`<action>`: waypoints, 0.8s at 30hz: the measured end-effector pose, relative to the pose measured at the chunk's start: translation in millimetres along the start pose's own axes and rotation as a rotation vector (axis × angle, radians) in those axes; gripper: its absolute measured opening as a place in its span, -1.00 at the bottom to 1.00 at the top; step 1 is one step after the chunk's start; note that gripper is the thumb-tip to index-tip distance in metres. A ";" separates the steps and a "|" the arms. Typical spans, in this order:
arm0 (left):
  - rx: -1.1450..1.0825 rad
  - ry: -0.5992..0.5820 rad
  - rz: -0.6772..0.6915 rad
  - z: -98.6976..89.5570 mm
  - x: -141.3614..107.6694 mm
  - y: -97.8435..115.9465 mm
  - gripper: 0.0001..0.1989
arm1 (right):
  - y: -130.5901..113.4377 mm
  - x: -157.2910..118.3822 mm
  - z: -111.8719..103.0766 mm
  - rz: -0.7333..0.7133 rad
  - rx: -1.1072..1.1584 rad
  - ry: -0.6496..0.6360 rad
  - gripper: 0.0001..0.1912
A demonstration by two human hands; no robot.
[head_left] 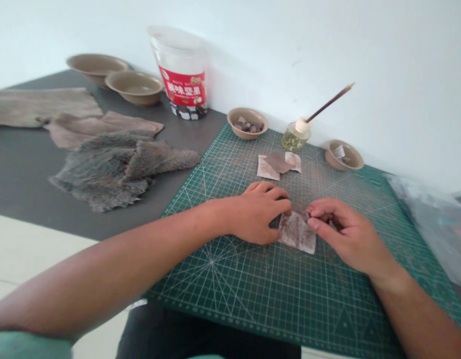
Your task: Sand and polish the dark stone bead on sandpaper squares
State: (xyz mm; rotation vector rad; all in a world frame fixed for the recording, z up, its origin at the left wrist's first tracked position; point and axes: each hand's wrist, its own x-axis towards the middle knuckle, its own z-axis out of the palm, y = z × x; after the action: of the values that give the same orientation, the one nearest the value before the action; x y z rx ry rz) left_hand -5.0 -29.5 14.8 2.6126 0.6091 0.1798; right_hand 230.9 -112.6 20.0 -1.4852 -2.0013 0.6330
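A square of whitish sheet (298,232), smeared with brown dust and looking like the back or face of worn sandpaper, lies on the green cutting mat (249,294). My left hand (258,212) rests palm down at its left edge, fingers apart, with thumb and fingertips touching it. Just over the sheet's right side, my right hand (343,229) is closed in a pinch on a small brown piece (309,214), mostly hidden by the fingers. Farther back lie more sheet pieces (279,163), one brown and others pale, partly overlapping.
Behind stand a bowl of small brown pieces (249,130), a glass bottle (295,137) holding a brush and another small bowl (345,162). Grey furry cloth (107,167), two bowls (135,92) and a tall plastic tub (183,85) are left; a clear bag (436,224) lies right.
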 end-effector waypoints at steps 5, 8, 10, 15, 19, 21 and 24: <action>-0.099 0.218 0.014 -1.6 8.1 5.7 -0.70 | -4.1 -2.4 9.6 0.150 0.626 0.057 -0.81; -0.173 0.395 0.092 -3.0 8.6 12.9 -0.71 | -12.0 -0.5 16.1 0.201 0.835 0.071 -0.74; -0.206 0.467 0.161 -2.4 7.2 17.7 -0.72 | -16.5 0.0 18.8 0.224 0.918 0.094 -0.73; -0.224 0.586 0.215 4.4 6.5 23.5 -0.70 | -21.5 -1.2 20.5 0.259 0.984 0.125 -0.73; -0.188 0.641 0.199 8.3 10.8 22.6 -0.75 | -22.7 0.5 20.7 0.286 1.110 0.117 -0.71; -0.169 0.673 0.200 8.2 12.7 21.9 -0.77 | -22.8 2.4 20.5 0.284 1.206 0.107 -0.71; -0.165 0.712 0.188 6.7 15.0 21.0 -0.79 | -20.9 6.0 19.6 0.278 1.304 0.096 -0.71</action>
State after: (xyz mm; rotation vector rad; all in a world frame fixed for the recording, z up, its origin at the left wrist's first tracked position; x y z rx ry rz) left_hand 18.1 -42.4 18.8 2.4006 0.5332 1.1952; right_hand 201.6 -113.3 20.5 -0.8770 -0.8475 1.5292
